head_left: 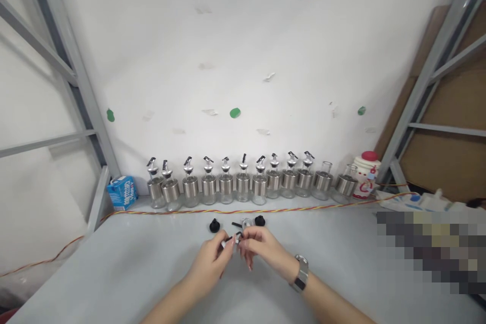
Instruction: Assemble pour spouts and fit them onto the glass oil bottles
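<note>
My left hand (207,263) is closed around a small silver-and-black pourer top (237,238), held just above the table. The fingertips of my right hand (264,247) pinch at the black lever end of the same piece; my fingers hide much of it. Just beyond my hands lie a black rubber stopper (214,226) on the left and another black stopper (260,220) on the right. Between them are a silver pourer cap (247,223) and a thin black lever (237,224). A metal watch (301,273) is on my right wrist.
Several glass bottles with steel sleeves (209,187) line the wall, topped by pourers. Two bottles at the right end have open necks (326,167). A twisted wire (228,211) crosses in front. A blue carton (122,192) stands left, a red-lidded jar (366,174) right.
</note>
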The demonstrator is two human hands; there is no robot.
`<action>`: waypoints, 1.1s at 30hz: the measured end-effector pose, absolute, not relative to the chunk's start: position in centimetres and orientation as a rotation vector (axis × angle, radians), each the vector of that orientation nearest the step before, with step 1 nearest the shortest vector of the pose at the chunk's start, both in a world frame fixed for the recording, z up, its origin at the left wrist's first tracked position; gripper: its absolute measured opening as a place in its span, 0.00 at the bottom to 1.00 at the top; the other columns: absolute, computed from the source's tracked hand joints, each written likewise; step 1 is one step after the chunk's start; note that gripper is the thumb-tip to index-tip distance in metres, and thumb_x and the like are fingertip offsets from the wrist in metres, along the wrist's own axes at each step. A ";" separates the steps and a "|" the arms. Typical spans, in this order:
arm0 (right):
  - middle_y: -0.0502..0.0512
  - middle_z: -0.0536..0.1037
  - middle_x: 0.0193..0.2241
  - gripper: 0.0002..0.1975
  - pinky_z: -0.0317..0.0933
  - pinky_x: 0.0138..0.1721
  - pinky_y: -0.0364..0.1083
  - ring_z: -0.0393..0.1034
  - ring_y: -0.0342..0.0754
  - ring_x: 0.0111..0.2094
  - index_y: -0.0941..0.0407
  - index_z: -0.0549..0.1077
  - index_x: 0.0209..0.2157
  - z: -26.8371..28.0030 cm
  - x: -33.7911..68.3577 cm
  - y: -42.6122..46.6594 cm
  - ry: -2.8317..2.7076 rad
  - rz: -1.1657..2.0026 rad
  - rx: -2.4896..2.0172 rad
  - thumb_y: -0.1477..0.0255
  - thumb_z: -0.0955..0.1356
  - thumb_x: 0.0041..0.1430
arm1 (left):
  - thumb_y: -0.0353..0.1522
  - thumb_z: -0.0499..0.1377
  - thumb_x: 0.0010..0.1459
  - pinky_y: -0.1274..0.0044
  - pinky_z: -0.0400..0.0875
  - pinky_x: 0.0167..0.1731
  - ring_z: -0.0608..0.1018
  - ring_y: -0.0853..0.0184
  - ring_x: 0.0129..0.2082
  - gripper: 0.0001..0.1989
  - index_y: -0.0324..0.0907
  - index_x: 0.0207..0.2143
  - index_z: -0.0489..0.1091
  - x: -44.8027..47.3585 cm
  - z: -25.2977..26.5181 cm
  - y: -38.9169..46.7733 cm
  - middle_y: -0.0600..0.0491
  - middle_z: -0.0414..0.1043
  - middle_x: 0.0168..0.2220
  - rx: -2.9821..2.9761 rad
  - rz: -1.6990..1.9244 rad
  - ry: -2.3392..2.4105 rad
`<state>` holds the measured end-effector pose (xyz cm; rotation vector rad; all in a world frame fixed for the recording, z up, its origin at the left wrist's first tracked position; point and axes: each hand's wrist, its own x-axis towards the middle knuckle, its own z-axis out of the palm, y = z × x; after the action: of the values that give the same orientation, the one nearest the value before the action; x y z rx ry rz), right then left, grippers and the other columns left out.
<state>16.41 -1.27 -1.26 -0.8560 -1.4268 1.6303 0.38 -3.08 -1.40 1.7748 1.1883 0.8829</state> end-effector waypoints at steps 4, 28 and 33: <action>0.47 0.69 0.14 0.12 0.57 0.14 0.39 0.63 0.39 0.12 0.60 0.65 0.17 -1.2 16.4 -1.3 -1.441 1.641 -0.845 0.67 0.68 0.41 | 0.44 0.45 0.55 0.84 0.51 0.13 0.58 0.75 0.10 0.16 0.43 0.23 0.55 0.4 -1.3 -3.1 0.64 0.51 0.10 1.781 0.867 1.191; 0.47 0.67 0.10 0.06 0.53 0.10 0.37 0.59 0.38 0.10 0.61 0.66 0.13 -2.1 15.7 -1.5 -1.420 1.601 -0.899 0.75 0.62 0.38 | 0.41 0.43 0.55 0.82 0.47 0.17 0.57 0.75 0.15 0.15 0.41 0.22 0.56 0.5 -1.9 -2.6 0.62 0.50 0.15 1.930 0.812 1.288; 0.48 0.67 0.10 0.07 0.53 0.10 0.37 0.59 0.38 0.09 0.60 0.65 0.13 -2.5 15.8 -1.4 -1.435 1.560 -0.905 0.74 0.61 0.38 | 0.40 0.44 0.55 0.82 0.47 0.17 0.56 0.75 0.15 0.14 0.41 0.22 0.56 0.5 -2.0 -2.6 0.62 0.51 0.14 1.954 0.820 1.287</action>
<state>15.82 -1.43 -2.54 -0.9053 -1.4353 1.5603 0.48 -2.57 -1.95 1.9538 1.2874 0.8198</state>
